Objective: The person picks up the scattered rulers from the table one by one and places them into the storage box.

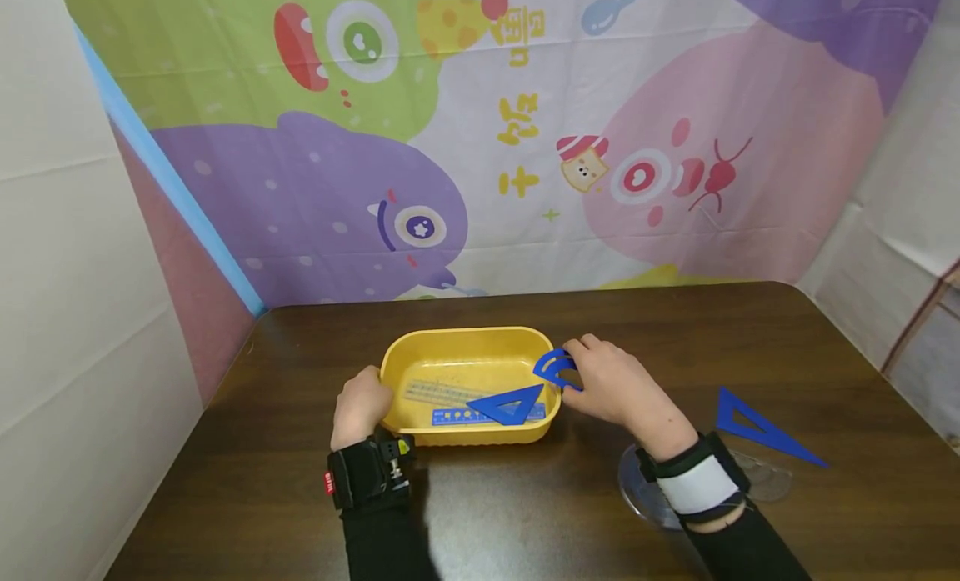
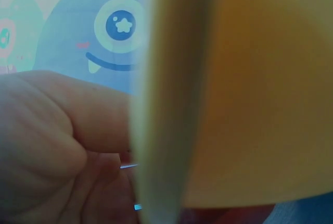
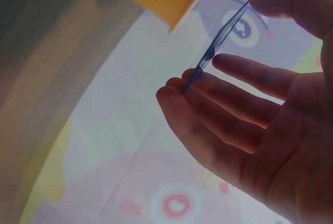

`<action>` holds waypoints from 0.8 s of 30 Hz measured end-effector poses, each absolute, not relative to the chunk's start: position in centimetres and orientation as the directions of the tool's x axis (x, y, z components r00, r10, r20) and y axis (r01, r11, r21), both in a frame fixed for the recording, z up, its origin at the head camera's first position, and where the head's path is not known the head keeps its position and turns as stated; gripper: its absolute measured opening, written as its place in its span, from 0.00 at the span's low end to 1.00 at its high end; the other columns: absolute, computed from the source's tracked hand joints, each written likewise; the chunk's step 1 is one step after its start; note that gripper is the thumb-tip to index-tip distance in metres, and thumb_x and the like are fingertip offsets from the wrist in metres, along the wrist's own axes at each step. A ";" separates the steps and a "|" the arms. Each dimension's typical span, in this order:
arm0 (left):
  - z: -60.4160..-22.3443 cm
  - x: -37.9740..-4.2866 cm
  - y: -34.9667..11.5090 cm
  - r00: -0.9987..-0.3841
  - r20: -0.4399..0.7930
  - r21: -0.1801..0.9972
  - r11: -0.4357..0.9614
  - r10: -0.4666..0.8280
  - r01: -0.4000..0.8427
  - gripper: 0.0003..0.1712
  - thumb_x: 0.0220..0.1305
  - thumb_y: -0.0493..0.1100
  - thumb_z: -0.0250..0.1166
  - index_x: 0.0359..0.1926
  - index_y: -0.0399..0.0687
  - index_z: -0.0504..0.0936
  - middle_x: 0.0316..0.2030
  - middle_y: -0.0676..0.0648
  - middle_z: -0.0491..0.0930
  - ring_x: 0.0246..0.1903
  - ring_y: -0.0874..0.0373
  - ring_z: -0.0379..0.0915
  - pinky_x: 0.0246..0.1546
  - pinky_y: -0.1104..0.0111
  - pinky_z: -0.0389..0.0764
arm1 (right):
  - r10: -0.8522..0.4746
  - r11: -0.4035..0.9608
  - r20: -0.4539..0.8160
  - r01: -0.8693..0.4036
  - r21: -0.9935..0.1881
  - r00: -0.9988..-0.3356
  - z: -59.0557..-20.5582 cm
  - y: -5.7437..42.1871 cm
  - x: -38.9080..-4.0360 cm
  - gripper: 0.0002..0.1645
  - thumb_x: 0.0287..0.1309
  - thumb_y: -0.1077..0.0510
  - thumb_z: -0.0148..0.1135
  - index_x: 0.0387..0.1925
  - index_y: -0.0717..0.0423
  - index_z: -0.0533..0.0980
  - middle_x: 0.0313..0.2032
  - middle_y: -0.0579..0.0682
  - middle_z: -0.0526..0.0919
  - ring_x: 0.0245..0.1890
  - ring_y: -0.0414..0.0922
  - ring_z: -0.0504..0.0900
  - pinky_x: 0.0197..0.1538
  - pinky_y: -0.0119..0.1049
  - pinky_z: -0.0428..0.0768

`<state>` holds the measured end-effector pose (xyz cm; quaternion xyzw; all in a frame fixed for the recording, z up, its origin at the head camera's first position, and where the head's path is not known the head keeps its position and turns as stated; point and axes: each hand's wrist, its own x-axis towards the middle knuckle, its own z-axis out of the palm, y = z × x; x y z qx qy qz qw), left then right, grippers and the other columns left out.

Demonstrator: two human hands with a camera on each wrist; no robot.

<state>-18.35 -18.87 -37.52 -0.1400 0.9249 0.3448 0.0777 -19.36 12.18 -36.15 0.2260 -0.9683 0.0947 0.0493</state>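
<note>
At the left end of the yellow basin (image 1: pixel 457 334), my left hand (image 1: pixel 360 408) grips its wall; the left wrist view shows the rim (image 2: pixel 174 99) close up beside that hand. My right hand (image 1: pixel 618 385) pinches a blue protractor (image 1: pixel 551 368) over the basin's right rim. In the right wrist view the protractor (image 3: pixel 212 52) appears edge-on between thumb and fingertips. Inside the basin lie a blue set square (image 1: pixel 486 405), a blue ruler (image 1: pixel 444 417) partly under it, and a clear ruler (image 1: pixel 427 391).
On the brown table (image 1: pixel 525 514) to the right lies another blue set square (image 1: pixel 780 439). Near it is a clear curved plastic piece (image 1: pixel 772 481). A round clear plastic item (image 1: pixel 637 493) is partly hidden under my right wrist. A printed cloth (image 1: pixel 525 247) hangs behind the table.
</note>
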 end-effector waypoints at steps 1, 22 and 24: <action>-37.5 -18.4 -18.9 -0.949 -0.238 0.617 0.723 -0.205 -0.311 0.14 0.59 0.35 0.46 0.45 0.32 0.69 0.28 0.40 0.70 0.25 0.51 0.68 0.25 0.68 0.68 | -0.433 0.878 0.140 -0.452 -0.158 -0.891 -36.1 12.0 -19.3 0.29 0.44 0.50 0.64 0.46 0.63 0.72 0.37 0.55 0.75 0.34 0.48 0.75 0.39 0.43 0.77; -37.7 -18.5 -18.9 -0.948 -0.240 0.619 0.718 -0.210 -0.316 0.15 0.58 0.35 0.46 0.45 0.33 0.69 0.28 0.41 0.70 0.25 0.51 0.69 0.24 0.68 0.68 | -0.497 0.861 0.103 -0.505 -0.064 -0.861 -36.4 8.4 -18.8 0.26 0.44 0.48 0.60 0.44 0.59 0.72 0.34 0.50 0.75 0.32 0.44 0.73 0.35 0.38 0.74; -37.8 -18.6 -18.9 -0.947 -0.242 0.621 0.717 -0.210 -0.318 0.15 0.59 0.35 0.46 0.45 0.33 0.69 0.28 0.41 0.70 0.25 0.51 0.69 0.24 0.68 0.68 | -0.511 0.854 0.101 -0.518 -0.052 -0.854 -36.5 8.0 -18.7 0.27 0.45 0.47 0.60 0.45 0.59 0.72 0.36 0.51 0.76 0.33 0.45 0.73 0.37 0.39 0.75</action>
